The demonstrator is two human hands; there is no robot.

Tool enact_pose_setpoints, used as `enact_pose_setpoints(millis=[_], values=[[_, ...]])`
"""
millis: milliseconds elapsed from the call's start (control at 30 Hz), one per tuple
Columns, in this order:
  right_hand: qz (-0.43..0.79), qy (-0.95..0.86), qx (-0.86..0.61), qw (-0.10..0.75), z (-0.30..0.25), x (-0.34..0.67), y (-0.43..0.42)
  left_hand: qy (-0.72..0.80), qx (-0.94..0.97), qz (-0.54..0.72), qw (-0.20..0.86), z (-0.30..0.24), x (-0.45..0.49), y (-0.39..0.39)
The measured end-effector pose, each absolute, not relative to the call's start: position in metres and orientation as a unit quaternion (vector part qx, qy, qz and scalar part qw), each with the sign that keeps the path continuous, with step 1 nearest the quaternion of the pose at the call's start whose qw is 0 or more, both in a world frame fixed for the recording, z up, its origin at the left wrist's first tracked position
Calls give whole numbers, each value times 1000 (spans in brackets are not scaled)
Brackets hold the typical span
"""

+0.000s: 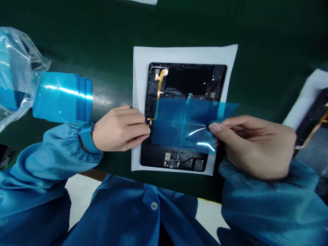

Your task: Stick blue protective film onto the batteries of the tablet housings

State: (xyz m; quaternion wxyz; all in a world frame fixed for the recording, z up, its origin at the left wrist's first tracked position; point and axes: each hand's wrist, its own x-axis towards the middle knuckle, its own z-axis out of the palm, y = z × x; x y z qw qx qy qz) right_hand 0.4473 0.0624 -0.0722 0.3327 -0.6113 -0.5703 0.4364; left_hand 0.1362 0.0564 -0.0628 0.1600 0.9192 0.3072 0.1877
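A tablet (pixel 194 80) with its back off lies on a white sheet (pixel 184 54), its inner parts and an orange flex cable (pixel 159 89) facing up. Across its middle is a clear blue plastic film (pixel 174 119), whose right side sticks out past the tablet. My right hand (pixel 256 145) pinches the film's right edge between thumb and fingers, lifting and creasing it there. My left hand (pixel 121 129) is closed, fingers curled at the tablet's left edge close to the film; whatever its fingertips grip is hidden.
A stack of blue films (pixel 61 97) lies at left, beside a clear plastic bag (pixel 23 61) with more blue sheets inside. Another opened tablet (pixel 314 116) on a white sheet is at the right edge. Everything rests on a dark green table (pixel 102 41).
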Motion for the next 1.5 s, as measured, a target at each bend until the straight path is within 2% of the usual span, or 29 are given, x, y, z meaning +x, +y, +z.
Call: enact_pose_setpoints(millis=[967, 1500], values=[[411, -578, -630, 316, -64, 441, 61, 326, 903, 160, 229, -62, 138, 59], [416, -574, -630, 319, -65, 441, 61, 319, 913, 161, 196, -63, 138, 58]])
